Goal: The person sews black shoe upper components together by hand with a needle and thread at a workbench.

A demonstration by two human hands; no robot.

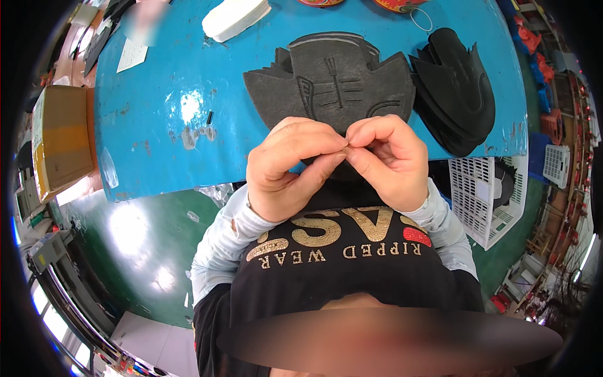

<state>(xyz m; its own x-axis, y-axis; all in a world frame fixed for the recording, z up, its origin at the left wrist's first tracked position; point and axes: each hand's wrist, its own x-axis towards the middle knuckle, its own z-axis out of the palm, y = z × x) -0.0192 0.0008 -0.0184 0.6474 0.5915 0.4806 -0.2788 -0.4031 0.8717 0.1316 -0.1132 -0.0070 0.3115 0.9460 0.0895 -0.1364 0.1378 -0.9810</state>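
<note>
Over the near edge of a blue table (157, 157), the left hand (286, 169) and the right hand (396, 160) are brought together, thumb and forefinger of each closed in a pinch, the fingertips meeting; whether anything small is gripped between them cannot be told. Just beyond, a stack of dark grey cut pieces (336, 81) is seen on the table, its near part overlapped by the hands, its top sheet marked with grooved lines. Beside it, on the right, a stack of black curved pieces (461, 88) is placed.

The tabletop is scuffed and marked with pale patches, and light is reflected at its left. A small black strip (209, 117) is found there, with a paper slip (130, 56) toward the far left corner. Along the far side are set a white stack (235, 19), red patterned containers (399, 5) and a thin pale loop (422, 20).

To the left, a cardboard box (63, 138) is sealed with yellowish tape. The green floor (113, 245) is glossed by reflections. At the right, dark items are held in a white slatted crate (474, 201); beyond it, a red basket (552, 125) and a pale basket (557, 164) are seen.
</note>
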